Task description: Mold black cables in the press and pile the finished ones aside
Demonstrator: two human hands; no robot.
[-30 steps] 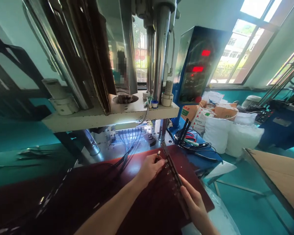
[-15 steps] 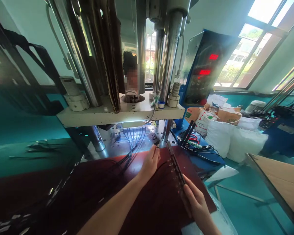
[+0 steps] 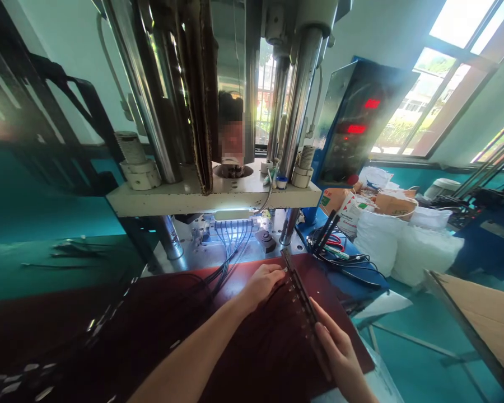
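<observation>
Through the head camera I have both hands in front of me over the reddish-brown worktop (image 3: 325,282). My right hand (image 3: 336,338) is closed around the lower part of a long dark strip (image 3: 301,292), thumb on the near face, holding it aslant with its upper end pointing away towards the press. Small metal bits line the strip's left edge, blurred towards the bottom. My left hand (image 3: 265,284) is just beside the strip's upper half, thumb and fingers pinching a small pale-tipped piece (image 3: 285,270) right by that edge; I can't tell whether the two touch. Beyond, the press's cream plate (image 3: 218,200) spans the view, and under it a row of dark cables (image 3: 223,260) runs from a brightly lit block (image 3: 231,228) onto the worktop. To the right I see a control box (image 3: 346,126) with red displays, a tangle of black cables (image 3: 353,263) on a blue surface, and white sacks (image 3: 378,238) farther off. Small shiny pieces (image 3: 12,386) lie at lower left, too blurred to name.
</observation>
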